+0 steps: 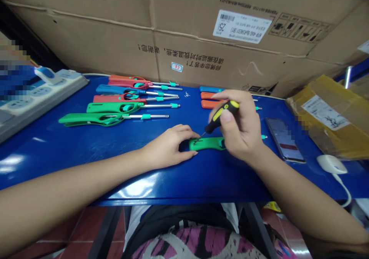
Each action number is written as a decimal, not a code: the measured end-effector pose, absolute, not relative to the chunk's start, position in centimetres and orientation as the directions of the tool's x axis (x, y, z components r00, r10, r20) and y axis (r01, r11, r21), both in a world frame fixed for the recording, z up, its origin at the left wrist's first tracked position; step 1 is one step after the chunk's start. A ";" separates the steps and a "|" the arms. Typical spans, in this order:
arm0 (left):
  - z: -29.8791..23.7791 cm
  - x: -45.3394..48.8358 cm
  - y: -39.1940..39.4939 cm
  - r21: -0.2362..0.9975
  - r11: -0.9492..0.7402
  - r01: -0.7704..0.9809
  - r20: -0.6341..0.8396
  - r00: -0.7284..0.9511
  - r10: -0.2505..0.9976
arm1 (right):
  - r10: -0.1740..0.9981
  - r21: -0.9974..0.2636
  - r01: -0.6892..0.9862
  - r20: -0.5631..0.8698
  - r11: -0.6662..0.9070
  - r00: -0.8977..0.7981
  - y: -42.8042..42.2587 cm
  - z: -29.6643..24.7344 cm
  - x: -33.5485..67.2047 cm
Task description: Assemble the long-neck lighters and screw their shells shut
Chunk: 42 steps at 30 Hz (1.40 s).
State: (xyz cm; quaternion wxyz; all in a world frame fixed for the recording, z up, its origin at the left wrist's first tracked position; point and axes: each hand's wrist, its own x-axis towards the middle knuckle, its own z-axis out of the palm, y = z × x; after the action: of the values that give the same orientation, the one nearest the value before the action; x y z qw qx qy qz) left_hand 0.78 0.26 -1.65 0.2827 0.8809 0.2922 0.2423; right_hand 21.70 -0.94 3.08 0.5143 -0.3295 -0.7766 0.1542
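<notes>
A green utility lighter (211,143) lies on the blue table in front of me. My left hand (170,145) grips its handle end between thumb and fingers. My right hand (242,124) is closed around a black and yellow screwdriver (218,117), held at a slant. The screwdriver's tip touches the lighter's handle close to my left fingertips. Part of the lighter's middle is hidden beneath my right hand. To the left lie several more lighters, among them a green lighter (86,119) and a blue lighter (115,90). Behind my right hand are a blue lighter (210,89) and an orange lighter (208,104).
A large cardboard box (184,24) stands along the table's back edge. On the left is a power strip (37,97). To the right are a phone (284,140), a white corded device (331,163) and a taped carton (334,117). The blue table's (121,186) front edge is near my lap.
</notes>
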 end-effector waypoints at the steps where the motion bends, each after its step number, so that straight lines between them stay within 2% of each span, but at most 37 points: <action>1: -1.6 0.8 0.3 0.639 -0.670 0.378 0.261 0.713 0.651 | 0.685 -0.613 0.308 0.673 0.727 -0.277 -0.9 3.0 21.7; 4: -1.6 0.8 0.3 0.637 -0.676 0.370 0.272 0.713 0.646 | 0.679 -0.620 0.277 0.666 0.734 -0.308 -0.8 2.9 21.8; 9: -1.7 0.7 0.2 0.638 -0.683 0.356 0.287 0.713 0.639 | 0.549 -0.415 0.422 0.790 0.806 -0.274 -0.7 2.9 22.1; 14: -1.7 0.7 0.3 0.637 -0.679 0.366 0.274 0.715 0.643 | 0.605 -0.538 0.278 0.720 0.796 -0.340 -0.7 2.7 22.0; 16: -1.7 0.7 0.2 0.631 -0.685 0.365 0.280 0.717 0.639 | 0.541 -0.452 0.310 0.772 0.837 -0.335 -0.5 2.6 22.0; 18: -1.7 0.7 0.2 0.624 -0.694 0.359 0.291 0.718 0.633 | 0.435 -0.304 0.383 0.840 0.872 -0.323 -0.4 2.6 22.1; 20: -1.7 0.7 0.2 0.621 -0.698 0.356 0.295 0.719 0.630 | 0.395 -0.236 0.439 0.863 0.867 -0.315 -0.4 2.6 22.3; 25: -1.7 0.7 0.2 0.633 -0.684 0.363 0.279 0.718 0.638 | 0.533 -0.361 0.445 0.766 0.820 -0.360 -0.8 2.8 22.3; 27: -1.8 0.7 0.3 0.631 -0.689 0.358 0.284 0.720 0.633 | 0.489 -0.314 0.444 0.794 0.839 -0.361 -0.8 2.9 22.2; 30: -1.9 0.7 0.3 0.622 -0.700 0.350 0.295 0.724 0.624 | 0.354 -0.180 0.453 0.873 0.873 -0.335 -0.7 3.1 22.1; 31: -1.9 0.7 0.4 0.620 -0.702 0.351 0.296 0.724 0.623 | 0.346 -0.173 0.457 0.878 0.873 -0.330 -0.7 3.2 22.1; 35: -1.9 0.7 0.4 0.619 -0.701 0.353 0.296 0.723 0.625 | 0.509 -0.355 0.417 0.787 0.836 -0.350 -0.7 3.0 22.2; 37: -1.9 0.6 0.3 0.620 -0.703 0.349 0.300 0.722 0.623 | 0.537 -0.407 0.377 0.763 0.832 -0.360 -0.7 2.8 22.1; 39: -1.9 0.6 0.2 0.614 -0.710 0.345 0.308 0.723 0.618 | 0.488 -0.365 0.364 0.801 0.857 -0.347 -0.6 2.7 22.1; 42: -1.9 0.6 0.2 0.599 -0.724 0.341 0.325 0.723 0.609 | 0.380 -0.235 0.407 0.866 0.883 -0.324 -0.5 2.9 22.1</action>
State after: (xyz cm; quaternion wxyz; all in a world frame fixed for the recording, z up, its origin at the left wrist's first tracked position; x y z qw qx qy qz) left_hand 0.64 0.21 -1.87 0.2584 0.8915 0.2666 0.2595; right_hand 22.07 -0.47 2.85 0.5286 -0.2417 -0.8137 -0.0127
